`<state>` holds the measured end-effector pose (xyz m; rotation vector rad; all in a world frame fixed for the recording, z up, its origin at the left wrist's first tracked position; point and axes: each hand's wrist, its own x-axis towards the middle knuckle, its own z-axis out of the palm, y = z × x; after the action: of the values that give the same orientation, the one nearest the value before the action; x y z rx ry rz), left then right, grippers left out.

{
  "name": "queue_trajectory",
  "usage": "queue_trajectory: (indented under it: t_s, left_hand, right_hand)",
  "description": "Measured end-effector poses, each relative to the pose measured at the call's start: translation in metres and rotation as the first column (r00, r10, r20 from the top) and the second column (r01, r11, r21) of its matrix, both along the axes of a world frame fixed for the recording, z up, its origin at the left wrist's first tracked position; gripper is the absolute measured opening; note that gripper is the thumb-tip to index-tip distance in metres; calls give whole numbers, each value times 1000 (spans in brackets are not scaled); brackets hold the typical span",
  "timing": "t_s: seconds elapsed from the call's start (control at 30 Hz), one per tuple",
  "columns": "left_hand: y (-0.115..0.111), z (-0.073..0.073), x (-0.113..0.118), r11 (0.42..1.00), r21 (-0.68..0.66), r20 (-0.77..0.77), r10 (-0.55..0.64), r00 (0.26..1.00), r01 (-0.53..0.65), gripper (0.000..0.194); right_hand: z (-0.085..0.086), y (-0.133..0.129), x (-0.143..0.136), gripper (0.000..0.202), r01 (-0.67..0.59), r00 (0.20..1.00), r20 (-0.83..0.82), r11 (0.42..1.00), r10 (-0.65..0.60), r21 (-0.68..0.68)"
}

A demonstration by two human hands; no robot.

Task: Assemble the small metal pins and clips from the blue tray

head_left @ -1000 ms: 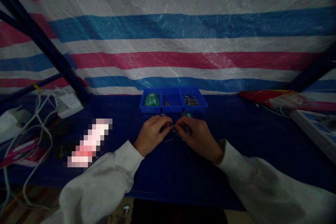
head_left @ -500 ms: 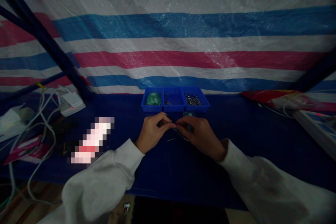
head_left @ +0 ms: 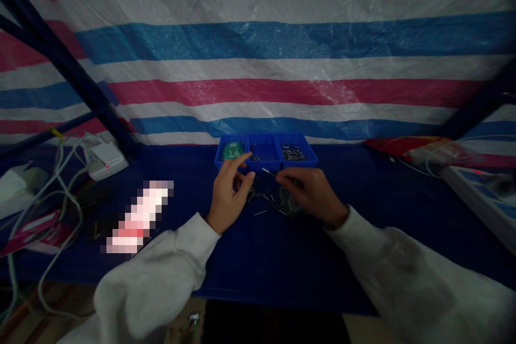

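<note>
My right hand (head_left: pixel 308 191) pinches a thin metal pin (head_left: pixel 267 171) between thumb and forefinger; its bright end points left. Just across from it, my left hand (head_left: pixel 229 193) is open, thumb and fingers apart with nothing seen between them. Between and below the hands, several thin metal pins (head_left: pixel 276 205) lie loose on the blue table. A dark greenish bundle (head_left: pixel 291 205), too dim to name, sits partly under my right hand. Behind the hands stands a blue three-compartment tray (head_left: pixel 264 166). Small metal parts (head_left: pixel 293 152) fill its right compartment, with a few pieces in the middle one.
A green packet (head_left: pixel 234 151) lies in the tray's left compartment. White cables (head_left: pixel 60 188), a white box-shaped device (head_left: pixel 105 158) and a pixelated bright object (head_left: pixel 141 215) are on the left. At right are a red package (head_left: pixel 407 146) and a white-blue box (head_left: pixel 479 193). Striped sheeting (head_left: pixel 258 86) hangs behind.
The fingertips have parted. My left hand has opened and moved slightly left and up, while my right hand has drawn away with the pin, exposing more loose pins on the table.
</note>
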<state>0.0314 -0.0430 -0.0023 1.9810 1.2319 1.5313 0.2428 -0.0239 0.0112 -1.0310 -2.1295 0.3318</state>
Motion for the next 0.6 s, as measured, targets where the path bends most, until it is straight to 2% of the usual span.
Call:
queue_trajectory:
  t_s: [0.07,0.13,0.2,0.27,0.37,0.43,0.53,0.6]
  left_hand:
    - [0,1,-1,995,73,1,69,998,-69,39]
    - [0,0,-1,991,111,-21,75,997,-72,37]
    - [-1,0,0,990,138,-65,50,997,-40,35]
    - [-2,-1,0,989,148,-115,29,993,-12,35]
    - [-3,0,-1,987,155,-188,81,979,-51,29]
    - [-3,0,-2,979,173,-223,145,964,-108,23]
    - [-3,1,-4,974,186,-253,176,951,-131,18]
    - [-3,1,-4,980,168,-275,151,949,-108,16]
  right_hand:
    - [2,10,8,23,146,988,-53,989,-144,31]
    - [3,21,16,27,292,950,-123,956,-287,29]
    - [3,29,22,30,343,934,-108,939,-341,4]
    - [2,31,24,28,334,942,-24,943,-334,5]
    - [-1,21,16,23,185,975,123,983,-185,8]
    - [-4,7,5,18,-6,977,212,1000,10,-22]
    - [-12,-14,-13,17,-206,911,371,978,177,41]
    - [-16,-23,-22,15,-267,862,465,960,201,80]
